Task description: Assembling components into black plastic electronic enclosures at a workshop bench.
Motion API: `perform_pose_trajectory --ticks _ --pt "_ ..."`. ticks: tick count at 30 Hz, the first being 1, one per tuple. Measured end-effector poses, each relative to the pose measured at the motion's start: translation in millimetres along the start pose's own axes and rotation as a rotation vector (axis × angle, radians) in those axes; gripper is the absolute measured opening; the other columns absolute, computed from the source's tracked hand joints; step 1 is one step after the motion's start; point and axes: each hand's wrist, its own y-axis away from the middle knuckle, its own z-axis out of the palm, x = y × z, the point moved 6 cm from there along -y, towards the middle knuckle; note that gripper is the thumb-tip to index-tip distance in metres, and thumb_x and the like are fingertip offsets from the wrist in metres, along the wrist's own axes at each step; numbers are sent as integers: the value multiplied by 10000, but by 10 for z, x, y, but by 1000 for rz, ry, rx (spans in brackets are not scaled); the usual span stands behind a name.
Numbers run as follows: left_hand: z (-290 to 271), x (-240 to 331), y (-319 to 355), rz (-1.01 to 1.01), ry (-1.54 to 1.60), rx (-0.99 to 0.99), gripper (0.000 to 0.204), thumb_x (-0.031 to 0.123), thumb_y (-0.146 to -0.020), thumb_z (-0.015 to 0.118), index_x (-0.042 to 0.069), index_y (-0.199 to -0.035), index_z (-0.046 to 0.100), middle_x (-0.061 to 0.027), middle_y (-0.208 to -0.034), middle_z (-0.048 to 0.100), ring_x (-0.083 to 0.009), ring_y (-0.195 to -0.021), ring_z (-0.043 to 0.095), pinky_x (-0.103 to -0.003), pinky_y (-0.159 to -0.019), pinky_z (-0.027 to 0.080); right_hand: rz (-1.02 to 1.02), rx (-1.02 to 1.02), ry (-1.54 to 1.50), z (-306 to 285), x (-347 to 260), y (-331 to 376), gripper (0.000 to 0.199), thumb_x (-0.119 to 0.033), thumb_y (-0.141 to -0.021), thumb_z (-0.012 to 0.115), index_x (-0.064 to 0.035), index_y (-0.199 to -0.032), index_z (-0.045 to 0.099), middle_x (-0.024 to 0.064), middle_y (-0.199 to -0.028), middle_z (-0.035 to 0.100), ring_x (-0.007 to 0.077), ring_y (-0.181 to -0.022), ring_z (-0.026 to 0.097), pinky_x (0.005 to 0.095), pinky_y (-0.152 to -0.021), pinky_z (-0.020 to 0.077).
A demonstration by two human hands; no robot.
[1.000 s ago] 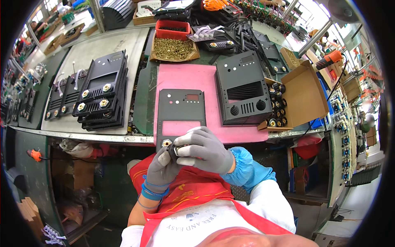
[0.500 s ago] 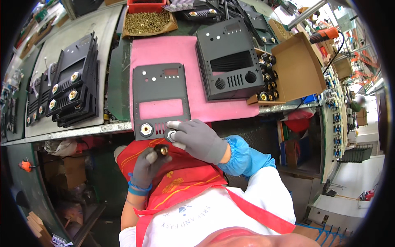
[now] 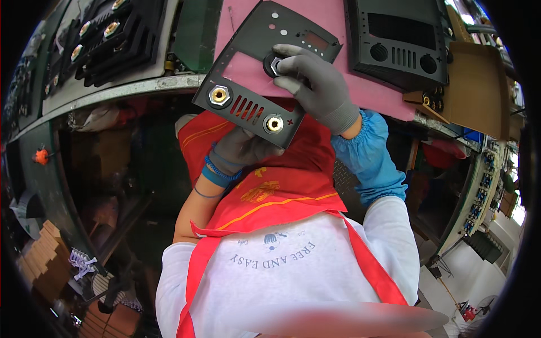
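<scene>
A dark grey metal panel (image 3: 239,52) lies turned at an angle, its near end sticking out past the bench edge. My left hand (image 3: 239,147), in a grey glove, is under that end; its fingertips are hidden behind the panel. It grips a socket whose brass core (image 3: 274,124) pokes through the right-hand hole. In the left-hand hole sits another brass socket (image 3: 219,95) with a hex nut and black ring round it. My right hand (image 3: 321,90), also gloved, pinches a hex nut with a black ring (image 3: 273,65) above the panel's window.
A pink mat (image 3: 383,100) covers the bench under the panel. To the right stand stacked grey panels (image 3: 389,62) and an open cardboard box (image 3: 479,84) with black sockets. More panels with brass sockets (image 3: 121,48) are piled at the left. The metal bench edge (image 3: 141,85) runs nearby.
My left hand has brought the socket under the panel and into the right-hand hole. My right hand has lifted the nut off the panel. The panel has turned, and the view has shifted.
</scene>
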Motion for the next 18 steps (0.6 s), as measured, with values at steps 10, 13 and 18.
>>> perform_pose_trajectory --ticks 10,13,18 --pt "589 206 122 -8 -389 291 609 373 -950 550 11 -1399 354 -149 -1334 485 -274 -1248 487 -466 -1076 388 -21 -401 -225 -35 -207 70 263 -42 -737 745 -59 -973 632 83 -1201 631 257 -1079 599 357 -915 464" --pt "570 292 105 -43 -421 231 637 396 -957 529 0 -1414 328 -155 -1323 484 -284 -1233 493 -464 -1060 401 -136 -628 -7 81 -400 203 360 -131 -682 781 -82 -1010 643 64 -1231 617 302 -1180 532 437 -1012 400" --pt "530 350 -151 36 -360 434 386 359 -1019 383 32 -1155 538 -88 -1085 609 -197 -1020 604 -427 -941 499 -262 -496 258 -40 -545 212 361 -220 -729 753 -108 -1054 645 82 -1234 597 284 -1110 569 426 -985 401"
